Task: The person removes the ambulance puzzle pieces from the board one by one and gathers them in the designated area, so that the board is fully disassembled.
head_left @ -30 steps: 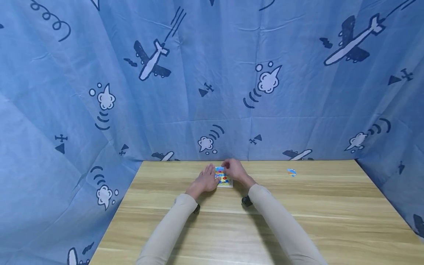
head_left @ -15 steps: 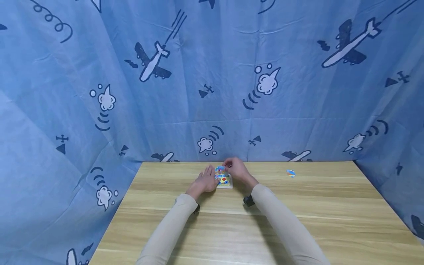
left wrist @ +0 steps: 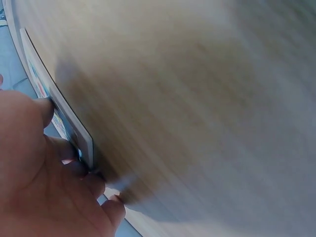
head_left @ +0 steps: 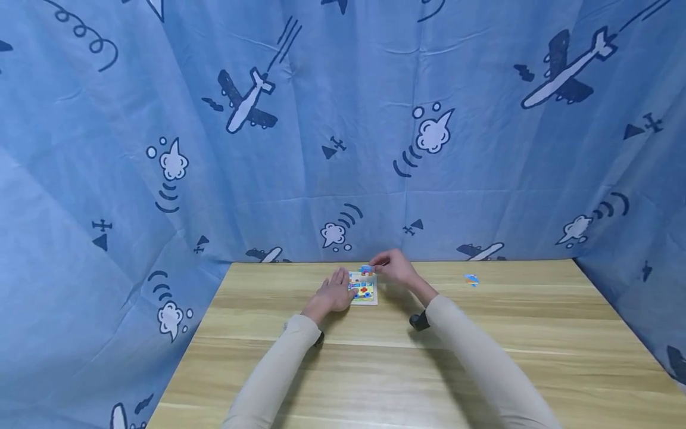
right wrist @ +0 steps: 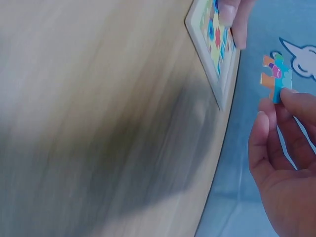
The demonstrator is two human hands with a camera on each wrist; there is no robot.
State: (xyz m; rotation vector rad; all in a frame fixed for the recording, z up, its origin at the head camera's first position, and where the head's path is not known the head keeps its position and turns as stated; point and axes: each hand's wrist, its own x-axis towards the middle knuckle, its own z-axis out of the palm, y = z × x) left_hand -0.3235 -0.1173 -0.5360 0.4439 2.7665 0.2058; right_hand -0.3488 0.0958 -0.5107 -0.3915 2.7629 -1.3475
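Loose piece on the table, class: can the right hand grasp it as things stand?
Probably not yet: the way to the loose piece looks free, but the right hand pinches another piece.

Left hand (head_left: pixel 334 292) partly hides puzzle board (head_left: pixel 364 302); right hand (right wrist: pixel 286 180), puzzle piece (right wrist: pixel 282 76).

Curtain (head_left: pixel 343 173) blocks behind puzzle (head_left: pixel 365 291) — room rightward.
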